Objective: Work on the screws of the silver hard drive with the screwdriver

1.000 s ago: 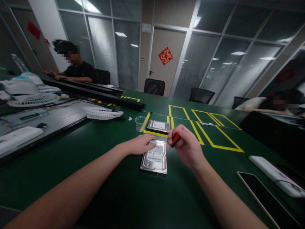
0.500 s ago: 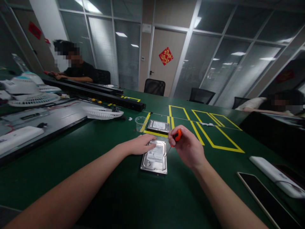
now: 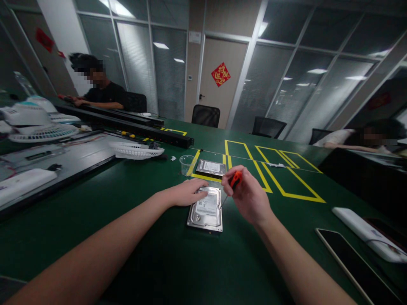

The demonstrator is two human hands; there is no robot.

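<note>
A silver hard drive [image 3: 207,212] with a white label lies flat on the green table in front of me. Across its far left part my left hand [image 3: 190,190] grips it, thumb over the label and fingers at the far end. In my right hand [image 3: 248,195] is a screwdriver [image 3: 235,180] with an orange and black handle, closed in the fingers. Its thin shaft slants down to the drive's right edge; whether the tip touches a screw is too small to tell. Just beyond lies a second hard drive [image 3: 211,168], beside a clear plastic cup [image 3: 187,165].
Yellow tape outlines [image 3: 299,197] mark the table. At left are a flat grey panel [image 3: 79,159], white fan parts [image 3: 136,150] and long black bars [image 3: 143,127]. A phone [image 3: 356,262] and a white power strip [image 3: 365,233] lie at right. Two other people sit farther off.
My right hand has shifted slightly left, and the screwdriver shaft has come closer to the drive's right edge. My left hand stays on the drive.
</note>
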